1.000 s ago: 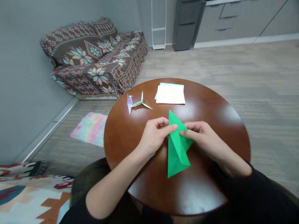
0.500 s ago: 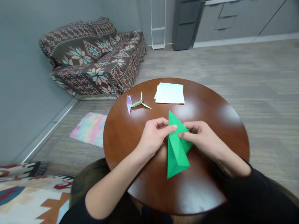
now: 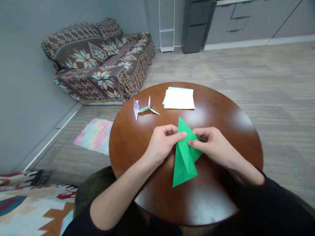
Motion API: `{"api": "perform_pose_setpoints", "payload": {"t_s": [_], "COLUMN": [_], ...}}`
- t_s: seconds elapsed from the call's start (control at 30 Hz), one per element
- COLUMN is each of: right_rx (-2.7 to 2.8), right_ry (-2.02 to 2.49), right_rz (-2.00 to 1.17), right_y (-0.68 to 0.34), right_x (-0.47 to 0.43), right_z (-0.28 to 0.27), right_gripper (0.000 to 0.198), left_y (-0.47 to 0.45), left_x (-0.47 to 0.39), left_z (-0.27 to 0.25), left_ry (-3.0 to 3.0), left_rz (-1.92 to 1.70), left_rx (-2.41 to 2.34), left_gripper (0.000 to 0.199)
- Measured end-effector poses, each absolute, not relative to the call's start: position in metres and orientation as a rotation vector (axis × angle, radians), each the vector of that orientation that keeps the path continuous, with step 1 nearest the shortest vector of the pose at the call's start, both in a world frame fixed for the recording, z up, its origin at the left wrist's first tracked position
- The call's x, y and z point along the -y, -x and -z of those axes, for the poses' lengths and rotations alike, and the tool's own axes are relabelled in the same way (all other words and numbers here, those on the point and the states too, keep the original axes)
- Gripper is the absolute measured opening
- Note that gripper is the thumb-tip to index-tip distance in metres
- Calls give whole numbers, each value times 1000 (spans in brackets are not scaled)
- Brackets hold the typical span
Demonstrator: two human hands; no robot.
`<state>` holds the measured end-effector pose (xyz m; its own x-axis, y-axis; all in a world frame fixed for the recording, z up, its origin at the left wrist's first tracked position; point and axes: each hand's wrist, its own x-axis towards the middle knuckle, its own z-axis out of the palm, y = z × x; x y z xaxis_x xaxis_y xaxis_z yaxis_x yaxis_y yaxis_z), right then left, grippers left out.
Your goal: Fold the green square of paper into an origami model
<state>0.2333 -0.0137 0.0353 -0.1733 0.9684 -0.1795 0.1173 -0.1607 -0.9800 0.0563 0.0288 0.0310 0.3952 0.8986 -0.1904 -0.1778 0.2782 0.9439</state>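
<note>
A folded sheet of green paper (image 3: 185, 160) is held above the round wooden table, one corner pointing away from me and the wider folded end toward me. My left hand (image 3: 164, 141) pinches its left edge, thumb flat on the upper face and fingers curled behind. From the right, my right hand (image 3: 211, 141) grips the paper between thumb and fingers, its thumb tip by the middle crease. The fingertips behind the paper are hidden.
On the table (image 3: 231, 137), a stack of white and pale blue paper (image 3: 179, 99) lies at the far side. A light green folded paper figure (image 3: 148, 107) and a purple one (image 3: 136, 109) stand at the far left. A patterned sofa (image 3: 98, 65) stands beyond.
The green paper has tilted slightly, its near end swinging a little to the left and its far tip slightly right. Both hands keep their grip in nearly the same place.
</note>
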Motion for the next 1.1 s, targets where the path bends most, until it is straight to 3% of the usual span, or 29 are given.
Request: {"api": "perform_pose_setpoints", "payload": {"t_s": [0.6, 1.1], "right_rx": [1363, 1314], "right_ry": [1296, 1298], "right_rz": [-1449, -1535], "right_y": [-231, -231], "right_x": [15, 16], "right_z": [-34, -34], "right_gripper": [21, 21], "left_y": [-57, -50], "left_x": [-30, -45], "left_z": [-35, -38], "left_ry": [-802, -714], "left_rz": [-834, -1013], "left_rx": [-748, -757], "left_gripper": [31, 19]}}
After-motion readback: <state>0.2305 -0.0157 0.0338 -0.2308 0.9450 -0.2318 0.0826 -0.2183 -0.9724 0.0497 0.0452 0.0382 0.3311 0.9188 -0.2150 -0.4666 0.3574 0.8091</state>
